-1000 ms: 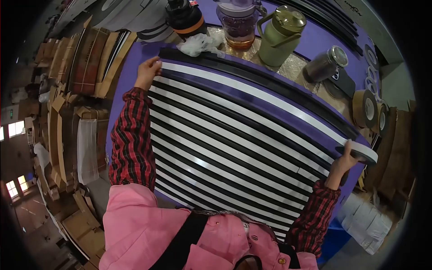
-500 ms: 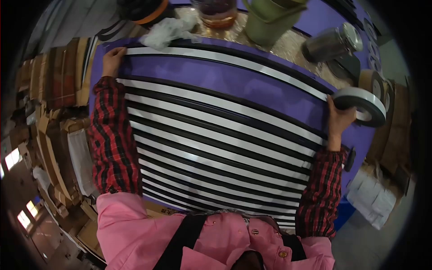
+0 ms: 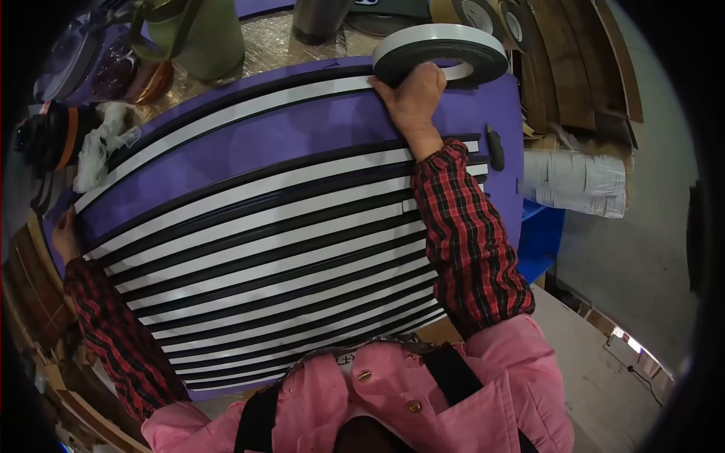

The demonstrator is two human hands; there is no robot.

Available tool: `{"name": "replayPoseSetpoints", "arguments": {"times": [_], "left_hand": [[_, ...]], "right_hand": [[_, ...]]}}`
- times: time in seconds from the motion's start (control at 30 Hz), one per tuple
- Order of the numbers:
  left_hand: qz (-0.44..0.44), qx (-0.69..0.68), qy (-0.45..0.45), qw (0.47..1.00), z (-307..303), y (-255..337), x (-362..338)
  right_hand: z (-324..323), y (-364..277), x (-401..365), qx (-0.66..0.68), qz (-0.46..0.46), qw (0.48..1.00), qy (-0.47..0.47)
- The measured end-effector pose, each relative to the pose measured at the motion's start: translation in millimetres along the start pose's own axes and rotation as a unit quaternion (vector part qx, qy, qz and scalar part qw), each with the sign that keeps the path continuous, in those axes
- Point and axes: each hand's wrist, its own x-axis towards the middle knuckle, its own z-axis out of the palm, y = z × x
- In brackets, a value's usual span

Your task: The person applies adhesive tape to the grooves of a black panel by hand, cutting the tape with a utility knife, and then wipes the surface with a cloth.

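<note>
A roll of white-faced tape [image 3: 483, 41] with dark sides is in my right hand [image 3: 418, 98], whose fingers curl through its ring and whose thumb presses by the strip. From the roll a white tape strip [image 3: 249, 112] runs left along a black strip [image 3: 226, 100] on the purple surface [image 3: 257, 140]. At its far left end, my left hand [image 3: 66, 234] pinches the tape end, its fingertips partly hidden. Nearer to me lie several black strips with white faces [image 3: 279, 245], side by side.
Along the back stand a green handled jug [image 3: 200, 38], a container with amber contents [image 3: 147, 79], crumpled clear plastic [image 3: 102, 147] and more tape rolls [image 3: 476, 16]. A small dark tool [image 3: 495, 147] lies at right. Beyond are a wrapped bundle [image 3: 578, 181] and cardboard [image 3: 563, 68].
The view has turned to the right, so hands and strips appear shifted left. My right hand still holds the tape roll and my left hand stays at the strip's left end.
</note>
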Motion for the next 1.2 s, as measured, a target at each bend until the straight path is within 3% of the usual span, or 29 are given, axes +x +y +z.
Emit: {"name": "replayPoseSetpoints", "arguments": {"times": [0.03, 0.07, 0.1, 0.17, 0.2, 0.23, 0.27, 0.3, 0.33, 0.37, 0.4, 0.47, 0.5, 0.57, 0.63, 0.67, 0.7, 0.77, 0.8, 0.97, 1.2], "left_hand": [[-0.05, 0.173, 0.043, 0.983, 0, 21, -14], [-0.099, 0.339, 0.088, 0.931, -1, 35, -21], [-0.093, 0.334, 0.092, 0.934, -1, 31, -21], [0.072, 0.148, 0.241, 0.956, 10, 14, -23], [0.17, 0.053, 0.201, 0.963, 41, 54, -50], [0.181, -0.081, 0.099, 0.975, 83, 135, -120], [0.264, -0.159, -0.028, 0.951, 122, 185, -175], [0.363, -0.112, -0.115, 0.918, 149, 238, -226], [0.513, -0.107, -0.106, 0.845, 185, 266, -253], [0.563, -0.121, -0.111, 0.81, 216, 291, -276], [0.593, -0.11, -0.115, 0.79, 247, 308, -288], [0.619, -0.051, -0.123, 0.774, 296, 318, -295], [0.626, -0.011, -0.077, 0.776, 298, 321, -303], [0.601, 0.061, -0.101, 0.791, 295, 325, -306], [0.597, 0.087, -0.103, 0.791, 298, 324, -306], [0.595, 0.106, -0.104, 0.79, 298, 325, -307], [0.584, 0.123, -0.115, 0.794, 298, 324, -308], [0.574, 0.147, -0.12, 0.796, 296, 325, -310], [0.569, 0.149, -0.131, 0.798, 296, 324, -310], [0.576, 0.172, -0.126, 0.789, 298, 322, -309], [0.574, 0.184, -0.122, 0.789, 298, 321, -308]], "right_hand": [[1, 0, 0, -0.004, -0.012, 1.0, 0.004], [1, -1, 0, -0.008, -0.011, 1.0, 0.012], [-1, -3, 0, 0.008, -0.008, 1.0, -0.001], [-6, -5, 1, 0.034, -0.009, 0.999, -0.019], [-10, -6, 2, 0.032, -0.005, 0.999, -0.014], [-14, -8, 2, 0.042, 0.021, 0.998, -0.029], [-18, -13, 2, 0.054, 0.046, 0.996, -0.045], [-28, -23, 8, 0.057, 0.046, 0.996, -0.042], [-42, -35, 21, 0.334, 0.18, 0.925, 0.002], [-51, -39, 29, 0.576, 0.293, 0.762, 0.043], [-55, -32, 32, 0.576, 0.289, 0.763, 0.048], [-62, -9, 40, 0.724, 0.378, 0.555, 0.155], [-79, 2, 49, 0.73, 0.432, 0.489, 0.204], [-83, 61, 51, 0.686, 0.416, 0.559, 0.212], [-77, 118, 42, 0.459, 0.409, 0.77, 0.17], [-71, 139, 35, 0.298, 0.399, 0.851, 0.163], [-67, 156, 25, 0.235, 0.345, 0.898, 0.139], [-50, 179, 0, 0.114, 0.334, 0.934, 0.053], [-45, 183, -5, 0.039, 0.275, 0.959, 0.058], [-31, 188, -12, -0.003, 0.253, 0.966, 0.054], [-21, 177, -13, -0.102, 0.221, 0.969, -0.036]]}}
